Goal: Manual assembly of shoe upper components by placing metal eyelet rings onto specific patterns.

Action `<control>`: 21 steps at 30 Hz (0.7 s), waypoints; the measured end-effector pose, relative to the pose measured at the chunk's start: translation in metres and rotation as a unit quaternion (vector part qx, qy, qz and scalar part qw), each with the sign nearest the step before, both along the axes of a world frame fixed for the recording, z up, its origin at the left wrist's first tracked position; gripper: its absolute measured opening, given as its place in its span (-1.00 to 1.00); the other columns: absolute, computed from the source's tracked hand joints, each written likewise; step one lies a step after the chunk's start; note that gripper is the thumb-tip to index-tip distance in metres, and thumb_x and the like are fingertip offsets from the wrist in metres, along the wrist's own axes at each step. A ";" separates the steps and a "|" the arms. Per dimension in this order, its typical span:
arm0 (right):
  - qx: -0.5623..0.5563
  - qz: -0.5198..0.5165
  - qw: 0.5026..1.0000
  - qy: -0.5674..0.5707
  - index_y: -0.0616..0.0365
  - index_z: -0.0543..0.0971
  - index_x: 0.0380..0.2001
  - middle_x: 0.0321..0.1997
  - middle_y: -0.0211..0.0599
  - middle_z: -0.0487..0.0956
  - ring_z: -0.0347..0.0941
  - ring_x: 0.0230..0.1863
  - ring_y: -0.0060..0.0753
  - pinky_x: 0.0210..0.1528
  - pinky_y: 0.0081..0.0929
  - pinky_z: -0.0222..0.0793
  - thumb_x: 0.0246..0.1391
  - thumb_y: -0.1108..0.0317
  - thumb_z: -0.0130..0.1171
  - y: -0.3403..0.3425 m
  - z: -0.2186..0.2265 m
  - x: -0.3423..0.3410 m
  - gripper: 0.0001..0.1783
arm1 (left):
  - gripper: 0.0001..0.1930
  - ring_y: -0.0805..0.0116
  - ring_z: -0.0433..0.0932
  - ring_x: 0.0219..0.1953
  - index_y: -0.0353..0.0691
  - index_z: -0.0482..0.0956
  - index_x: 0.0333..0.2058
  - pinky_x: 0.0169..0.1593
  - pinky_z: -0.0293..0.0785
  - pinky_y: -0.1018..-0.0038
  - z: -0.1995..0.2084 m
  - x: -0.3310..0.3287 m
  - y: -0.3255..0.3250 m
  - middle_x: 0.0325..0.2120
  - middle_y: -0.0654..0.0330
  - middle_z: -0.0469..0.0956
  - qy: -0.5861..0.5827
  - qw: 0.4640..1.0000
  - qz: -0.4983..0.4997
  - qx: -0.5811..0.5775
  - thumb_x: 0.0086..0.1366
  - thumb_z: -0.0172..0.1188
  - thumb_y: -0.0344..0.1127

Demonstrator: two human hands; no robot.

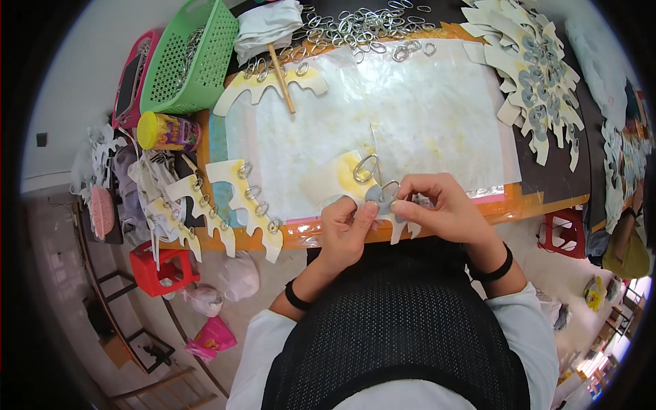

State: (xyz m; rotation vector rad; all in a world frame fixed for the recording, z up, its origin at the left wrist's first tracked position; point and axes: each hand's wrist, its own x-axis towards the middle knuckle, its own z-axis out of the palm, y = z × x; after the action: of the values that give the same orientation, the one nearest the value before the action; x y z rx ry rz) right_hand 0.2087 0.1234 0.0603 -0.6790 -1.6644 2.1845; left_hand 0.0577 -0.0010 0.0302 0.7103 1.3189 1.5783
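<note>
Near the front edge of the work surface, both my hands are on a cream pronged cut piece [346, 179] with a yellow stain and grey tabs. My left hand [347, 231] pinches its lower part between thumb and fingers. My right hand [437, 208] is closed at a grey tab beside it, thumb against forefinger. One oval metal ring [365, 168] lies on the piece, and another metal ring [390, 187] stands at the right fingertips. My fingers hide part of the tabs and the prongs.
A white sheet [437, 102] covers the table. Similar ringed pieces [239, 195] lie left, with a yellow-lidded jar [164, 131] and green basket [195, 61] behind. Loose rings [362, 27], a wooden stick [281, 82] on a white cloth [268, 27], and piled tabbed pieces [536, 82] lie far.
</note>
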 end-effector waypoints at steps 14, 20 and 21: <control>-0.166 0.014 0.986 0.031 0.28 0.59 -0.32 -0.35 -0.48 0.58 0.43 -0.29 -0.76 -0.24 -0.68 0.34 0.15 0.42 0.22 0.006 0.001 -0.002 -0.88 | -0.81 0.51 0.52 -0.52 -0.45 0.60 -0.32 -0.38 0.49 0.56 0.003 -0.018 -0.001 -0.50 0.19 0.61 -0.066 0.995 -0.061 0.041 0.34 0.16 -0.39; -0.088 -0.025 0.996 0.001 0.31 0.61 -0.23 -0.20 -0.30 0.65 0.50 -0.23 -0.65 -0.14 -0.66 0.43 0.11 0.46 0.23 0.005 -0.003 0.008 -0.83 | -0.81 0.48 0.55 -0.41 -0.44 0.57 -0.20 -0.35 0.47 0.55 0.007 -0.020 0.010 -0.36 0.19 0.61 -0.218 0.976 -0.022 0.000 0.35 0.15 -0.39; -0.078 -0.037 0.996 0.003 0.30 0.61 -0.22 -0.22 -0.32 0.64 0.50 -0.23 -0.66 -0.14 -0.67 0.43 0.11 0.46 0.23 0.002 0.000 0.006 -0.83 | -0.81 0.48 0.55 -0.38 -0.44 0.55 -0.17 -0.33 0.48 0.55 0.006 -0.019 0.010 -0.33 0.19 0.60 -0.247 0.969 -0.018 0.002 0.34 0.14 -0.41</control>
State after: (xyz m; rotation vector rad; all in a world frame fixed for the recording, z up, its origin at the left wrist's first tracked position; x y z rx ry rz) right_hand 0.2143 0.1250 0.0599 -0.7618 -1.4539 2.2776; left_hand 0.0386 0.0092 0.0360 0.3062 0.9269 1.5964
